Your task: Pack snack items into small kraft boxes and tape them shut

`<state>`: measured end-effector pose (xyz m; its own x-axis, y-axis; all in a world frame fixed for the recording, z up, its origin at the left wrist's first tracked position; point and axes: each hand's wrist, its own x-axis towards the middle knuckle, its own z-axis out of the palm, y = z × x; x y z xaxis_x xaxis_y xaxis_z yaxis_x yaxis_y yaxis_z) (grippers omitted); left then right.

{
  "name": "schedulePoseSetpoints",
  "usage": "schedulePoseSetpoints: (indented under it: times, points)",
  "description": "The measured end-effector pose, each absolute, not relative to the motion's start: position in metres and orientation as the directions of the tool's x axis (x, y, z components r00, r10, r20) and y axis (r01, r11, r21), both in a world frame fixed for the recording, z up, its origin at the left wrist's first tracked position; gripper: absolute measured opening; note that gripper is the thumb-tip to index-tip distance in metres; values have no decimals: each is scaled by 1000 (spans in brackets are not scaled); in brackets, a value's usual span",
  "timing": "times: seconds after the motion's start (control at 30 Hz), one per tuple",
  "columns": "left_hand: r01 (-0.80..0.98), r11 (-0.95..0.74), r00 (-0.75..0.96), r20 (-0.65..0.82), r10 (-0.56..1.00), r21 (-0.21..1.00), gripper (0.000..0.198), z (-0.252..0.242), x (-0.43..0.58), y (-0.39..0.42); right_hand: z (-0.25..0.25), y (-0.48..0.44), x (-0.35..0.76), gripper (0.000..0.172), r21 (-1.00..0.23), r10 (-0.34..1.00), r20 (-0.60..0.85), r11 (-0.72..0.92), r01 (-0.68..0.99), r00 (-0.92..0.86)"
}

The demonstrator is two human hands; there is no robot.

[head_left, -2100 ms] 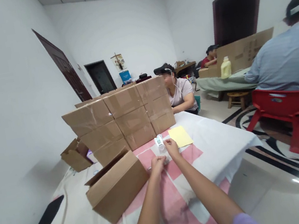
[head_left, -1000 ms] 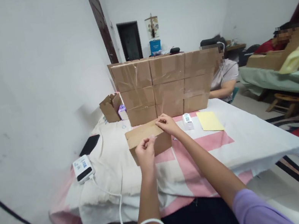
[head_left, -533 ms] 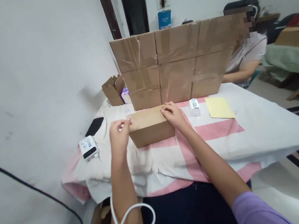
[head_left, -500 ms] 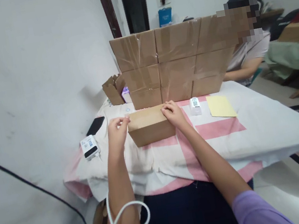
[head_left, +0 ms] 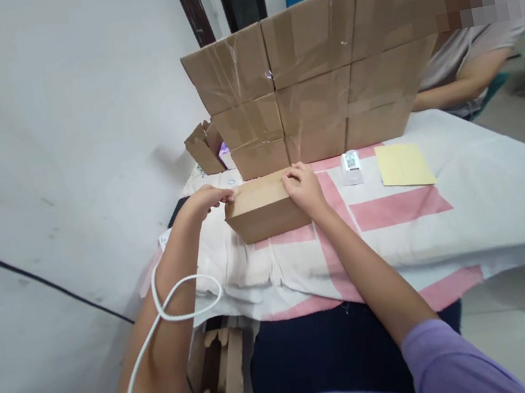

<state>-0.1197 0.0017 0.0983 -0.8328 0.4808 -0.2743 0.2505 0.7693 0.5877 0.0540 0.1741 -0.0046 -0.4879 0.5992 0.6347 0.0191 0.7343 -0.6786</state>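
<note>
With the left hand (head_left: 209, 197) and right hand (head_left: 302, 187) pressing flat, ungripping fingers on the closed cardboard box (head_left: 264, 208), hold both flaps level against the table (head_left: 472, 207).

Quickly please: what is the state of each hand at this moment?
Left hand: fingers resting on the left top edge of the small brown cardboard box.
Right hand: pressing on the box's right top edge.
</note>
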Motion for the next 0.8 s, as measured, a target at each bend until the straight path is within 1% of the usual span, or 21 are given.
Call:
schedulePoseSetpoints:
  times: [0.1, 0.2, 0.27, 0.33, 0.4, 0.47, 0.53, 0.6, 0.67, 0.73, 0.8]
  points:
    - [221, 801, -814, -347, 466, 557, 25, 99, -126, 6, -5, 174, 54, 18, -675, 605, 622, 736, 51, -497]
    - [180, 803, -788, -404, 463, 569, 25, 101, -130, 8, -2, 173, 56, 18, -661, 604, 597, 743, 103, -528]
    - [147, 800, -773, -437, 460, 581, 26, 104, -130, 10, 5, 170, 56, 18, -645, 609, 551, 745, 173, -571]
    - [116, 799, -764, -461, 452, 590, 27, 106, -128, 10, 16, 165, 53, 19, -594, 597, 485, 761, 261, -639]
    - [87, 799, -765, -473, 436, 596, 28, 107, -125, 8, 31, 159, 46, 23, -510, 582, 396, 783, 356, -710]
    - [64, 797, -771, -477, 422, 601, 30, 108, -121, 5, 43, 153, 37, 30, -427, 591, 316, 787, 445, -742]
    - [54, 792, -776, -473, 416, 608, 31, 109, -116, 2, 50, 150, 31, 40, -378, 593, 270, 790, 483, -758]
    - [55, 783, -777, -466, 423, 620, 31, 110, -113, 0, 49, 152, 31, 50, -381, 547, 241, 813, 440, -802]
    - [59, 773, -775, -459, 434, 631, 30, 112, -112, -1, 44, 158, 34, 57, -428, 501, 211, 820, 381, -839]
    - [62, 764, -772, -454, 444, 642, 30, 113, -113, -1, 39, 164, 35, 63, -477, 492, 192, 803, 357, -849]
    - [60, 758, -771, -452, 449, 649, 31, 112, -116, -3, 35, 169, 31, 65, -505, 503, 180, 785, 359, -846]
